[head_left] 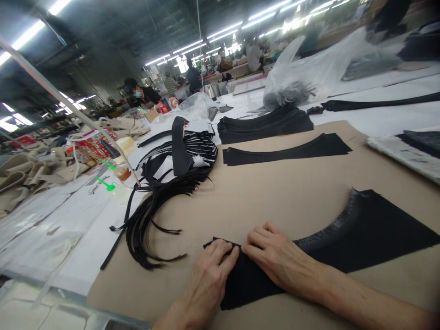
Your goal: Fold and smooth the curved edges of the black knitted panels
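Note:
A black fabric piece [374, 229] with a curved upper edge lies flat on the brown sheet [275, 188] in front of me. Along that curve runs a shiny greyish band. At the piece's left end, my left hand [213, 270] has its fingers bent and pressed on the top corner. Close beside it, my right hand [278, 254] grips the upper edge with curled fingers, its wrist resting across the fabric. The fingertips of both hands nearly meet; the bit of edge under them is hidden.
Thin curved black strips [147, 229] lie to the left, by a striped pile [202, 146]. Farther back are a single black piece [285, 149] and a black stack [264, 123]. Green-tipped bottles [118, 192], a slanted pole [68, 105] and a clear plastic bag [319, 64] stand around; people work beyond.

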### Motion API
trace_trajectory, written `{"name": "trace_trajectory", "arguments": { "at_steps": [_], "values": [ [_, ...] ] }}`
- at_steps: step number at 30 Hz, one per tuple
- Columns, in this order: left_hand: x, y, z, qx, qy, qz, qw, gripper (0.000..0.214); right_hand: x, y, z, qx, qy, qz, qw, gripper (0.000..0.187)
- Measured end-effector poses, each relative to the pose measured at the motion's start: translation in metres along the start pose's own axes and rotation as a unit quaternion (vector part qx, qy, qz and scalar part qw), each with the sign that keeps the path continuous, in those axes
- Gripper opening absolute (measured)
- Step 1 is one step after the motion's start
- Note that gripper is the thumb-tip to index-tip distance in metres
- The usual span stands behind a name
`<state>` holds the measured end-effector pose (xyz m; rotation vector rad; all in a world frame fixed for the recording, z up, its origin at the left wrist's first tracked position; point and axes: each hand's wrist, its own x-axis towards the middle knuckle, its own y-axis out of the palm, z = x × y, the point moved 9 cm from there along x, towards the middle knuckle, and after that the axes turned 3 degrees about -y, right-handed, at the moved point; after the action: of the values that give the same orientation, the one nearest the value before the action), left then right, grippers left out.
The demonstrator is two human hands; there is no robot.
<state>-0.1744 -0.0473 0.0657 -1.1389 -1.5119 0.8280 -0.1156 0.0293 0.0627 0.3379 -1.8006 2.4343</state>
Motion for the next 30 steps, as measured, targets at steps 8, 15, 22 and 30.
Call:
{"name": "trace_trajectory", "arguments": {
  "at_steps": [8,15,22,30],
  "values": [
    [-0.005,-0.006,0.022,-0.108,-0.104,-0.055,0.987,0.034,0.001,0.002,0.004,-0.001,-0.010,0.005,1.000,0.021],
    [-0.002,0.004,0.022,-0.047,-0.104,0.016,0.993,0.042,0.002,0.002,0.005,-0.010,-0.005,0.007,1.000,0.030],
    [-0.006,-0.001,0.004,0.057,-0.031,0.008,0.998,0.040,0.001,0.004,0.007,-0.042,-0.019,-0.006,0.999,0.028],
    [-0.011,0.001,0.013,0.017,-0.111,0.007,0.994,0.045,0.001,-0.001,0.007,-0.015,0.008,0.000,1.000,0.028]
  ]
}}
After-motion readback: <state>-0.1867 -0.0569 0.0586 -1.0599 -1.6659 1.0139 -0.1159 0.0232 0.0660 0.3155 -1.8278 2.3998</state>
